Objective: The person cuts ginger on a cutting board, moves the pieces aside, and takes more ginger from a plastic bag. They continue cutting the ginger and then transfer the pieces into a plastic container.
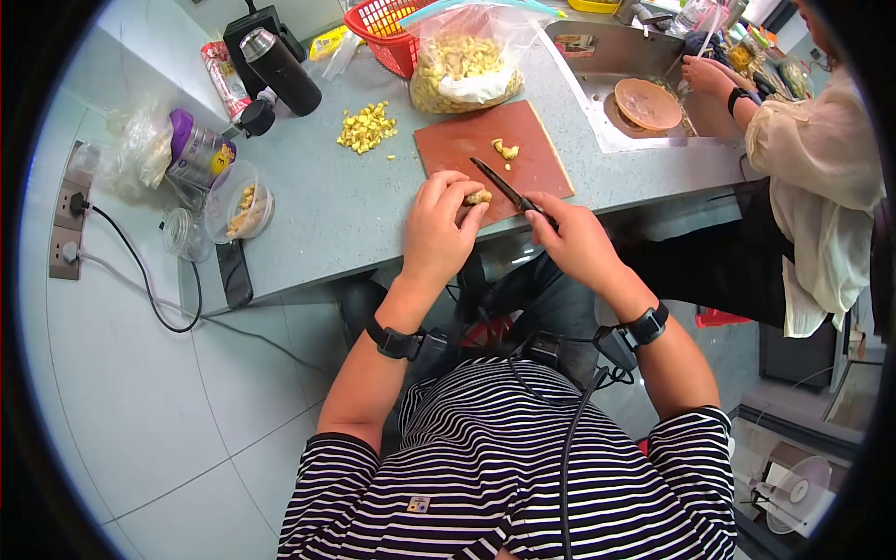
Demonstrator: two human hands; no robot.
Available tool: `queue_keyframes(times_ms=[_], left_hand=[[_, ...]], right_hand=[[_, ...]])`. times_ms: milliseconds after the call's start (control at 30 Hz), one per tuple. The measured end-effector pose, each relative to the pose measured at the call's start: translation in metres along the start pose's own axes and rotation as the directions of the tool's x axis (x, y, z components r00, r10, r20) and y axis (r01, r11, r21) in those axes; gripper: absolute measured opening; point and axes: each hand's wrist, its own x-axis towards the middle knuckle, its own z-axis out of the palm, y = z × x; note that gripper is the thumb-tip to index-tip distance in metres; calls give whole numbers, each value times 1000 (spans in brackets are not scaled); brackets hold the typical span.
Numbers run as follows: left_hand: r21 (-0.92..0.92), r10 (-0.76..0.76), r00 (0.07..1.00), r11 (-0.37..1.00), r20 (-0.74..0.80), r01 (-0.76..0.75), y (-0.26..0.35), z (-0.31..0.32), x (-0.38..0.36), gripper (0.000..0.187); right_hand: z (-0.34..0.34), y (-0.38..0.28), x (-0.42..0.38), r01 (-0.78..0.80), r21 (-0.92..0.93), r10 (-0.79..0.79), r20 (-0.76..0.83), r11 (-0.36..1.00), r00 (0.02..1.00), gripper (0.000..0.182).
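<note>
Between the thumb and fingers of my left hand [441, 224] is a small piece of ginger [479, 197], over the near left part of a reddish-brown cutting board [448, 145]. My right hand [577, 239] grips the dark handle of a knife [499, 182], its blade pointing up and left above the board. A few yellowish ginger bits [505, 149] lie on the board past the blade. To the board's left, a pile of chopped ginger [367, 128] sits on the counter. Behind the board stands an open plastic bag [467, 75] full of chopped pieces.
A plastic tub [241, 205] with ginger pieces, a phone [234, 271], a purple can [201, 149] and a black thermos [282, 73] stand at left. A red basket [385, 37] is behind. At right, another person's hands [709, 77] are over the sink [597, 70].
</note>
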Motion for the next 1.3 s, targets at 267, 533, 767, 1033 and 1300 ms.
queue_keyframes(times_ms=[267, 533, 767, 1033, 1300], left_hand=[[-44, 8, 1000, 999, 9, -7, -6, 10, -3, 14], [33, 75, 997, 997, -37, -74, -2, 13, -2, 15], [34, 95, 995, 995, -27, -94, -2, 16, -1, 15], [43, 134, 990, 990, -41, -132, -3, 16, -3, 14], [39, 146, 989, 989, -37, -144, -5, 15, -3, 15]], right_hand=[[10, -5, -20, 13, 51, -11, -23, 999, 1000, 38], [10, -3, -24, 28, 42, -26, -37, 999, 999, 38], [4, -4, -26, 110, -59, -113, -47, 992, 992, 34], [16, 5, -26, 164, -227, -185, -75, 960, 980, 35], [20, -10, -19, 180, -394, -222, -63, 901, 973, 35]])
